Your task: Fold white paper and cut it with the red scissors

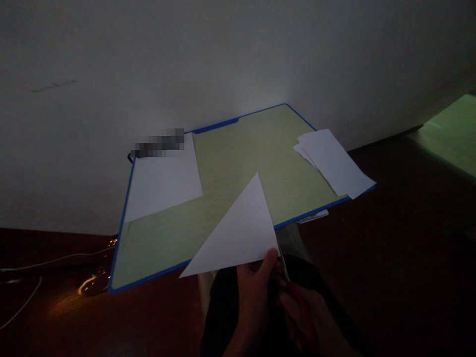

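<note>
A white paper triangle (240, 228) points away from me over the near edge of a small table (238, 163). My left hand (256, 285) pinches its lower right corner, the thumb on top and the other fingers underneath. Just to the right, my right hand (303, 307) is closed around the red handles of a pair of scissors (300, 297). The scissors' blades run up alongside the triangle's right edge, close to my left fingers. Whether the blades touch the paper is too dark to tell.
On the table's left lies a white sheet (163, 188) below a blurred-out dark item (159, 144). A stack of paper pieces (332, 161) overhangs the right edge. More paper (314, 216) shows beneath the near edge. A wall (238, 59) stands behind; cables (59, 258) lie at left.
</note>
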The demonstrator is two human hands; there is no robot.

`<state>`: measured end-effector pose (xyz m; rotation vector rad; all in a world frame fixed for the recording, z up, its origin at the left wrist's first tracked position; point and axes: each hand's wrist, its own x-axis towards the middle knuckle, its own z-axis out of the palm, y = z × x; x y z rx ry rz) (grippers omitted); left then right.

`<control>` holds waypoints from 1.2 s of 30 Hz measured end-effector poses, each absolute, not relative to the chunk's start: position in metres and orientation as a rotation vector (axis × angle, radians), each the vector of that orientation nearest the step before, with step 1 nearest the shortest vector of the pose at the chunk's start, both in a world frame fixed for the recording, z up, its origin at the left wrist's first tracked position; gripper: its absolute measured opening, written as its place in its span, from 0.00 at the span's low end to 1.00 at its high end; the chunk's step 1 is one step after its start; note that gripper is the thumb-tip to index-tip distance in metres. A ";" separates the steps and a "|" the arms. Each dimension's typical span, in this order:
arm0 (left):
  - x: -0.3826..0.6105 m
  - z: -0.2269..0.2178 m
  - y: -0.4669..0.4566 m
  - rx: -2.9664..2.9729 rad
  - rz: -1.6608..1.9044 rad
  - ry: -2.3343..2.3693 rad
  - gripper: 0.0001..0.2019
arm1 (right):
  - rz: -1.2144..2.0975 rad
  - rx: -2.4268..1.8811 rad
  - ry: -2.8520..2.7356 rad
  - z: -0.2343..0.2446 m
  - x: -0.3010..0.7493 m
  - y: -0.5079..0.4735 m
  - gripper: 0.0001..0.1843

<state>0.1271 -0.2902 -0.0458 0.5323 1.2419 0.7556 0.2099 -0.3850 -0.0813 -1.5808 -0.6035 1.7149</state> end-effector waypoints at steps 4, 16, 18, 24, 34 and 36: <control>0.126 -0.045 -0.289 0.568 0.750 1.244 0.21 | 1.739 -1.540 -0.561 -0.086 0.209 -0.386 0.40; 0.125 -0.047 -0.287 0.615 0.791 1.294 0.20 | 1.758 -1.565 -0.623 -0.083 0.212 -0.390 0.43; 0.124 -0.048 -0.285 0.628 0.810 1.292 0.19 | 1.749 -1.542 -0.616 -0.085 0.215 -0.393 0.44; 0.124 -0.050 -0.287 0.584 0.806 1.279 0.20 | 1.697 -1.561 -0.572 -0.100 0.226 -0.408 0.42; 0.130 -0.051 -0.284 0.447 0.914 1.260 0.21 | 1.631 -1.345 -0.735 -0.096 0.240 -0.390 0.38; 0.130 -0.053 -0.285 0.471 0.909 1.274 0.21 | 1.656 -1.356 -0.727 -0.087 0.239 -0.385 0.37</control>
